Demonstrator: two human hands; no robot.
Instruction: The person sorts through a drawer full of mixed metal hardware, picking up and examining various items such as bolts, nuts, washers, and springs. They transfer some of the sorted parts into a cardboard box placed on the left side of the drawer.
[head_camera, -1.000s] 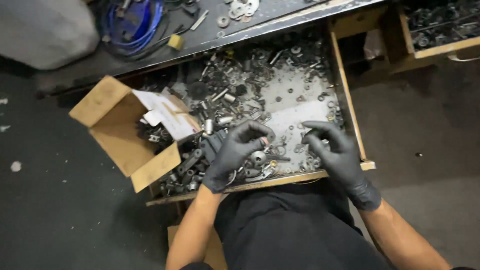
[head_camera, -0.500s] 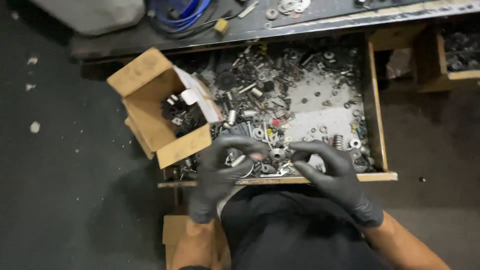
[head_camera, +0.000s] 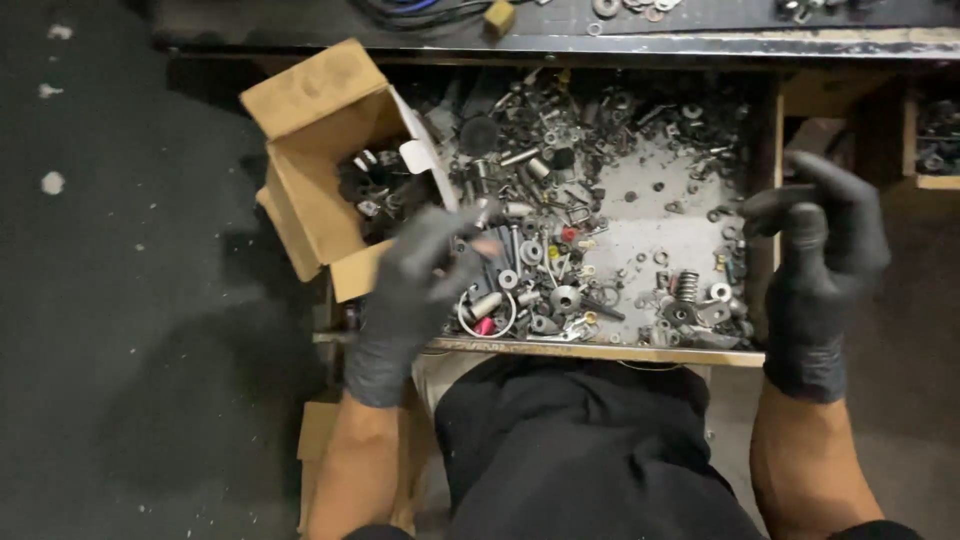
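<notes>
Gloves, black, cover both hands at the bottom of the frame. The left hand (head_camera: 415, 285), blurred, seems to pinch one small metal piece (head_camera: 484, 214) at its fingertips, just right of the one open cardboard box (head_camera: 318, 150) at centre left. The right hand (head_camera: 820, 240) hangs curled at the right edge, grasping nothing visible. A loose pinch could drop the piece back among the hardware, too many to count, in the one wooden drawer (head_camera: 600, 352); one spring (head_camera: 687, 285) stands out.

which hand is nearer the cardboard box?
Left. The left hand hovers just right of the cardboard box, beside its open flap. The right hand is across the drawer, past its right edge.
</notes>
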